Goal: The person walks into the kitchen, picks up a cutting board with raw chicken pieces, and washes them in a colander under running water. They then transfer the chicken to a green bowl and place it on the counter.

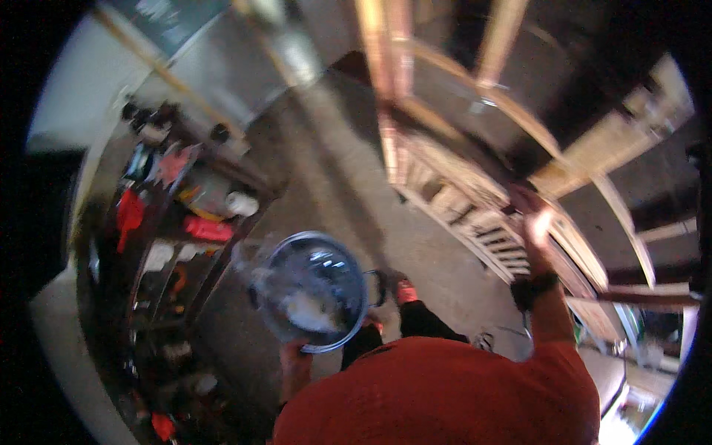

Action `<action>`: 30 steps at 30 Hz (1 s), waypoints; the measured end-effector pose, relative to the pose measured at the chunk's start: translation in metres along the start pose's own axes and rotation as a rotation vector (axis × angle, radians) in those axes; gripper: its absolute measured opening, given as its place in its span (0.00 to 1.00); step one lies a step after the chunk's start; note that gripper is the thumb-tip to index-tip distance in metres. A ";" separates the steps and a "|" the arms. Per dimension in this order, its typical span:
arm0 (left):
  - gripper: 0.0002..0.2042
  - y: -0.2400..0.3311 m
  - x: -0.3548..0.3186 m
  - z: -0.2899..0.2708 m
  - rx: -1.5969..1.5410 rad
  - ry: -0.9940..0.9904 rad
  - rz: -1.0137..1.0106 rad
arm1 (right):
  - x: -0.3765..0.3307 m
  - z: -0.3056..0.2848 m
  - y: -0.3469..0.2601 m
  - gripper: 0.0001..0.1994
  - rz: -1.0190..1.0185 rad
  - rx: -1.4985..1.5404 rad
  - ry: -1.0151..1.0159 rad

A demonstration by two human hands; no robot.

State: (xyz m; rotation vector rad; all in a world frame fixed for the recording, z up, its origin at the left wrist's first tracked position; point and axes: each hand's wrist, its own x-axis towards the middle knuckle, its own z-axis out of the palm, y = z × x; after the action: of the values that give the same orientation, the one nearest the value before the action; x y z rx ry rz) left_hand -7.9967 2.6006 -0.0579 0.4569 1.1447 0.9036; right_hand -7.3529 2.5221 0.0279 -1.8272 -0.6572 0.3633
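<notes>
A round metal pot [319,285], with a shiny bluish inside or cover and dark handles at its sides, is held low in front of my body. My left hand [296,354] is closed at its near-left rim, with most of the fingers hidden below. A whitish haze like steam drifts over the pot's left side. Out to the right, my right hand [537,222] is raised against the edge of a wooden slatted frame [475,204]. Motion blur smears its fingers, so their grip cannot be made out. A dark band [535,291] circles that wrist.
Along the left stands a shelf unit [248,222] with red items, a white roll [242,203] and other clutter. Wooden posts and curved beams [512,111] rise at the right. Grey floor [311,178] runs between them, and my feet are just beyond the pot.
</notes>
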 end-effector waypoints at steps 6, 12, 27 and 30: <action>0.12 0.036 0.107 0.035 0.014 -0.067 -0.149 | -0.012 0.087 0.026 0.13 0.569 -0.028 -0.033; 0.11 0.081 0.201 0.056 0.088 -0.086 -0.369 | 0.050 0.182 0.091 0.18 0.079 0.374 -0.253; 0.19 0.186 0.293 0.043 0.325 -0.122 -0.344 | 0.069 0.283 0.073 0.16 0.264 1.611 0.407; 0.16 0.195 0.296 0.037 0.351 -0.202 -0.333 | 0.076 0.287 0.076 0.13 0.242 1.726 0.362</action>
State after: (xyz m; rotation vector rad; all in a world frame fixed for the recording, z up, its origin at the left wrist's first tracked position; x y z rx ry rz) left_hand -7.9982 2.9566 -0.0738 0.6057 1.1525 0.3578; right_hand -7.4280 2.7691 -0.1369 -0.2526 0.2222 0.4911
